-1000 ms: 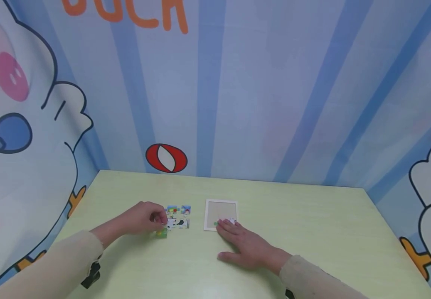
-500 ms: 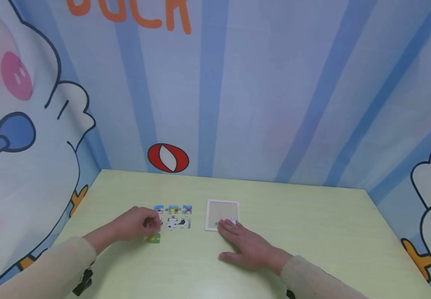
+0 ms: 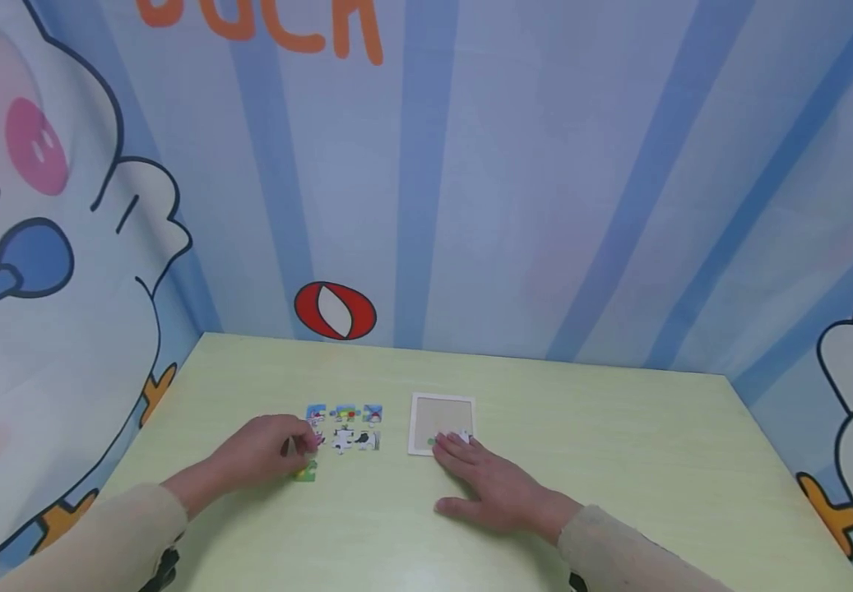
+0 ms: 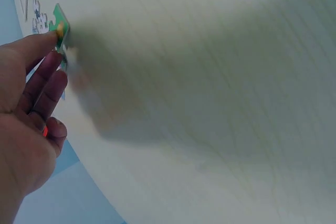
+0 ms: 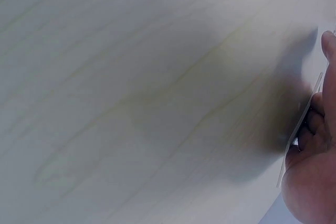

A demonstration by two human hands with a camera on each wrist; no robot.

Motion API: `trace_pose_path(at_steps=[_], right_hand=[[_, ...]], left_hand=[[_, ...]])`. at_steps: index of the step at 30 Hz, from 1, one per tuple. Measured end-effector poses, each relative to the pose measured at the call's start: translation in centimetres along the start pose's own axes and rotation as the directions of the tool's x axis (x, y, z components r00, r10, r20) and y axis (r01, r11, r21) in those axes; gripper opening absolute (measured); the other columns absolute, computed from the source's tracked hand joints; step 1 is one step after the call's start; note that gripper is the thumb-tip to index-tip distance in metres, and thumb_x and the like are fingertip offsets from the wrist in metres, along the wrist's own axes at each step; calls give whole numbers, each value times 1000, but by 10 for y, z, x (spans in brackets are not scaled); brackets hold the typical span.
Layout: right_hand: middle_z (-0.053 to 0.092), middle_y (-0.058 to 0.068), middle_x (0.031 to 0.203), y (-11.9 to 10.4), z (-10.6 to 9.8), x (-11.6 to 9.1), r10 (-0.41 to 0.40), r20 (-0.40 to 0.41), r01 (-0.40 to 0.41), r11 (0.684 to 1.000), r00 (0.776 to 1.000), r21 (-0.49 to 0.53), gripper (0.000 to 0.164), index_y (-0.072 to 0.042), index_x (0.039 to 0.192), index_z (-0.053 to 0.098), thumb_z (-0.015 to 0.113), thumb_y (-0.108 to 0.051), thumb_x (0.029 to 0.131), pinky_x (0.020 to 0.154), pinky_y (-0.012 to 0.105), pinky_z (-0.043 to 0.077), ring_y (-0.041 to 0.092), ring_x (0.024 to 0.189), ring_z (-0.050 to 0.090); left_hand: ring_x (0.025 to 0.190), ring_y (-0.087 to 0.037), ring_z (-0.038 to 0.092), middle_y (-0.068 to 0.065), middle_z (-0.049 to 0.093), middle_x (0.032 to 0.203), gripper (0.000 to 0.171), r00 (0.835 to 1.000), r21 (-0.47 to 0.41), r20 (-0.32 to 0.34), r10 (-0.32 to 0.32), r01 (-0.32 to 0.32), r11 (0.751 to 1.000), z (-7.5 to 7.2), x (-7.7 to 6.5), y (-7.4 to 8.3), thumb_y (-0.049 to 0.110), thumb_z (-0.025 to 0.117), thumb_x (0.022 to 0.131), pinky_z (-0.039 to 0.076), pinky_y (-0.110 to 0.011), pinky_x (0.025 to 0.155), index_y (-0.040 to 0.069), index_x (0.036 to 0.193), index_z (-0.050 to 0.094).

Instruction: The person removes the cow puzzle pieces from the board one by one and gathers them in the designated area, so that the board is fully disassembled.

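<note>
In the head view, my left hand (image 3: 266,448) is at the left end of a group of jigsaw pieces, fingers curled. Its thumb and fingertips pinch a green jigsaw piece (image 4: 63,27), close over the table. Beside that hand lie a white piece (image 3: 342,440) and a black-and-white piece (image 3: 367,441). Behind them is a row of blue-topped pieces (image 3: 345,413); one further piece is partly hidden by the fingers. My right hand (image 3: 493,491) lies with straight fingers over the near right corner of a white-rimmed puzzle tray (image 3: 414,423). A white piece (image 3: 465,435) and some green show by its fingertips.
The pale wood-grain table (image 3: 604,444) extends around both hands. A blue striped backdrop (image 3: 485,205) with printed cartoon ducks rises behind its far edge and along both sides.
My left hand has moved left and a little toward me, and the green piece has shifted with it, uncovering pieces at the group's left. My right hand stays on the tray.
</note>
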State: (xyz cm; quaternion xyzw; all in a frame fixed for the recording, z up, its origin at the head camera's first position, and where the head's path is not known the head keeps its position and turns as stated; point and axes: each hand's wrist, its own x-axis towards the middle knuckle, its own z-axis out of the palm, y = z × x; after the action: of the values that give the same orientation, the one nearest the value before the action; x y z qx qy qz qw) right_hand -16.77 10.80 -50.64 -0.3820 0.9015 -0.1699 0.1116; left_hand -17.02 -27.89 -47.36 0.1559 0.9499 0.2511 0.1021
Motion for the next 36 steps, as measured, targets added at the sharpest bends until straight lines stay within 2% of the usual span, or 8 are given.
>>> trace_pose_path(at_steps=[7,12,18,36], right_hand=[[25,9,176,1,1,1,-2,-2,2,1000,1000,-4,81,-9,168,32,57,-56,106,129,50,21,30,162,23],[25,8,176,2,2,1,6,4,-6,1000,1000,-8,82,-11,168,32,56,-59,106,129,49,22,29,162,23],[25,9,176,2,2,0,5,4,-5,1000,1000,0,82,-11,168,32,56,-59,106,128,49,22,30,162,23],[25,9,176,1,-1,-1,2,9,-3,1000,1000,20,81,-10,168,32,57,-57,107,129,49,22,30,162,23]], left_hand=[[86,-10,58,11,69,95,23,998,61,-59,3,1,998,1,-7,-3,19,91,86,55,-36,82,20,104,78],[85,-9,57,13,68,94,29,998,104,-61,31,-25,994,1,-11,-12,29,95,81,54,-37,84,21,102,78],[84,-9,55,14,65,92,29,998,109,-60,25,-18,994,6,-12,-16,29,96,79,53,-36,82,22,101,78],[78,-5,53,15,67,91,21,993,97,-94,76,-67,993,9,-15,-18,27,94,82,50,-31,75,23,98,81]])
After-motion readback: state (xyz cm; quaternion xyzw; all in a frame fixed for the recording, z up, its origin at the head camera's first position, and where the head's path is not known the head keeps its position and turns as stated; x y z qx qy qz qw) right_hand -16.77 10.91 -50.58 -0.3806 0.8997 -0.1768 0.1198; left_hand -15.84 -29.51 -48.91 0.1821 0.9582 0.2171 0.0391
